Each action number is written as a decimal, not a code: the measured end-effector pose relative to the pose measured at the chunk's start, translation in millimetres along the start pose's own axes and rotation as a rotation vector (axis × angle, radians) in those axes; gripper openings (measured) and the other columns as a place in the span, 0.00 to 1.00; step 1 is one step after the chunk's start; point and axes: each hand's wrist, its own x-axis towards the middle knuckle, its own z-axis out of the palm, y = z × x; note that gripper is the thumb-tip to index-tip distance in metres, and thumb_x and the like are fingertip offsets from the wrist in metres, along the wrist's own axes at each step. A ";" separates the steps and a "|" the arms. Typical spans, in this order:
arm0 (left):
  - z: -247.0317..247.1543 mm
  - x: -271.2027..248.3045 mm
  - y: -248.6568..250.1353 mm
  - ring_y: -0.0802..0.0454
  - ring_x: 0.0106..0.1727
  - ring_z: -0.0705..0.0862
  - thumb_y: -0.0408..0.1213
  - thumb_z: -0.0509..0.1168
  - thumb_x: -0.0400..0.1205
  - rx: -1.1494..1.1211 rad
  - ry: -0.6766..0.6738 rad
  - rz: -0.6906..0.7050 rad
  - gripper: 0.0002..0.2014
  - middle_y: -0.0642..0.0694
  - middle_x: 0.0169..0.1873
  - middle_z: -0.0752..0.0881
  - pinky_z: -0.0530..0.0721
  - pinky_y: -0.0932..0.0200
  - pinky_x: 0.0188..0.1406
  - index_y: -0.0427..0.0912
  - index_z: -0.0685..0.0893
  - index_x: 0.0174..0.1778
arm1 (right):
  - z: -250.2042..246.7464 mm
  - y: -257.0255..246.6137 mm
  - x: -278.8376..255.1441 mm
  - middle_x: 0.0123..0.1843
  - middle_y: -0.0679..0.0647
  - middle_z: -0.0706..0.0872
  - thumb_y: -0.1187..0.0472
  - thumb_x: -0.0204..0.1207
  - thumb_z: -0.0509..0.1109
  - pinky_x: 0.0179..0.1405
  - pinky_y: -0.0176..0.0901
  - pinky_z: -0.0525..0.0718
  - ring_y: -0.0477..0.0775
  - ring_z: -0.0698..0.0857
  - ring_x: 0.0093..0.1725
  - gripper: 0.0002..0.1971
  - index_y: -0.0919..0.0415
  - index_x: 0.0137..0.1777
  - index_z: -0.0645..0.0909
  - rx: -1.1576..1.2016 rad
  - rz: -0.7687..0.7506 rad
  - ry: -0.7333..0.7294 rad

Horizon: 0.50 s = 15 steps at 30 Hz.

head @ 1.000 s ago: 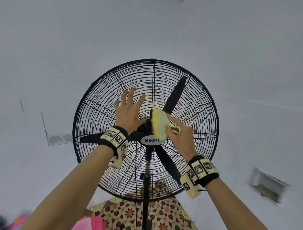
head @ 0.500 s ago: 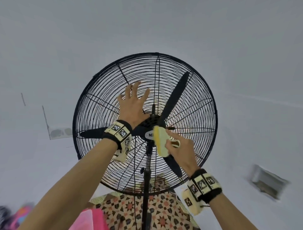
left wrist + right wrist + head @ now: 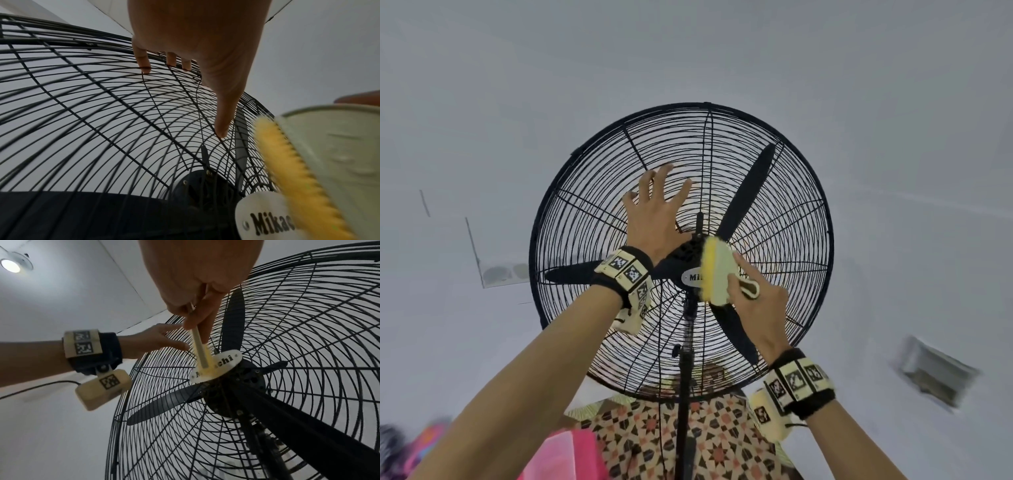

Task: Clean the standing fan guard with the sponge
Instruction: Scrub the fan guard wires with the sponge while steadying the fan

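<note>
Head view: the left hand lies flat, fingers spread and straight, on the upper left of the fan guard. The right hand grips the handle of the sponge, held against the guard's centre badge. Left wrist view only: the left fingertips touch the guard wires. Right wrist view only: a lit ceiling lamp, and the badge lettering partly covered by the sponge.

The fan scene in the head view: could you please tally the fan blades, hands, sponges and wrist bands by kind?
Fan blades: 3
Hands, left hand and right hand: 2
Sponge: 1
Wrist bands: 2
Total: 8
</note>
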 end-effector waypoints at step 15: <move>3.7 -1.7 -1.2 0.35 0.87 0.53 0.67 0.78 0.71 0.006 0.030 0.012 0.52 0.43 0.90 0.54 0.69 0.26 0.74 0.57 0.63 0.89 | 5.9 11.0 -14.2 0.48 0.52 0.87 0.58 0.88 0.70 0.26 0.45 0.91 0.54 0.87 0.29 0.25 0.43 0.82 0.72 -0.047 -0.009 -0.045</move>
